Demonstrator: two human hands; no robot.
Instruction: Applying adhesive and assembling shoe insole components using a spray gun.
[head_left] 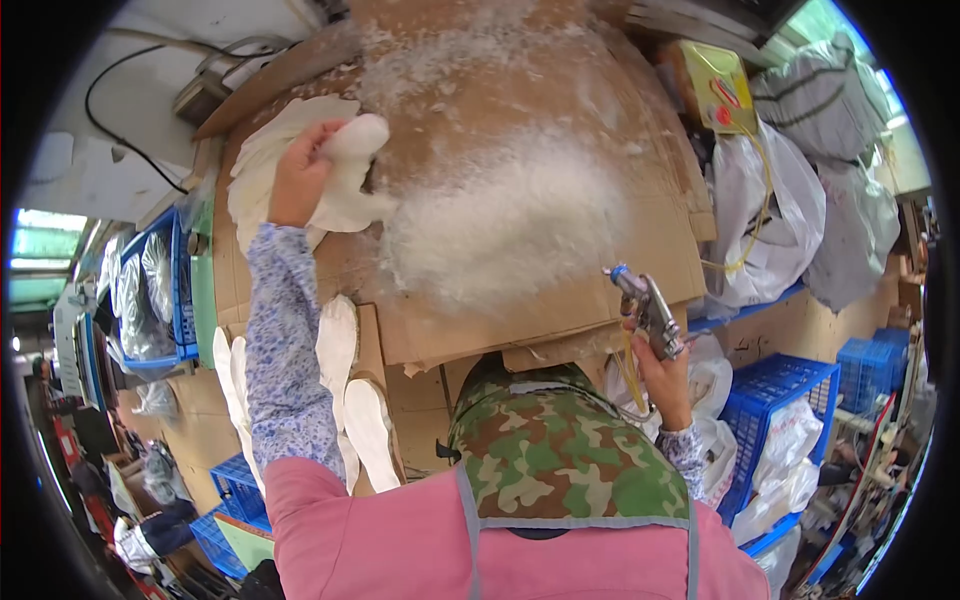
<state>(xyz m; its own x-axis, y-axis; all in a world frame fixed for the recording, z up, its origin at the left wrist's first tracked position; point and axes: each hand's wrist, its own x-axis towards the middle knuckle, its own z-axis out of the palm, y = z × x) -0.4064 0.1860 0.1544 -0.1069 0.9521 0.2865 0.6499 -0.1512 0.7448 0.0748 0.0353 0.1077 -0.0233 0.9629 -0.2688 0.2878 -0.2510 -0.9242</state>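
Observation:
My left hand [297, 180] reaches up and grips a white shoe sole [352, 175] at the top of a stack of white soles [262, 150] on the cardboard-covered bench [600, 160]. My right hand [665, 375] holds a metal spray gun [648, 308] at the bench's near right edge, nozzle pointing toward the board. A thick white sprayed patch [510, 225] covers the cardboard middle. More white soles [350, 400] stand on edge below the bench by my left forearm.
Blue plastic crates [775, 400] with white bags sit at the right, another blue crate [160, 290] at the left. Grey and white sacks [800, 210] pile at the far right. A yellow hose [750, 240] runs there. Cables hang at the top left.

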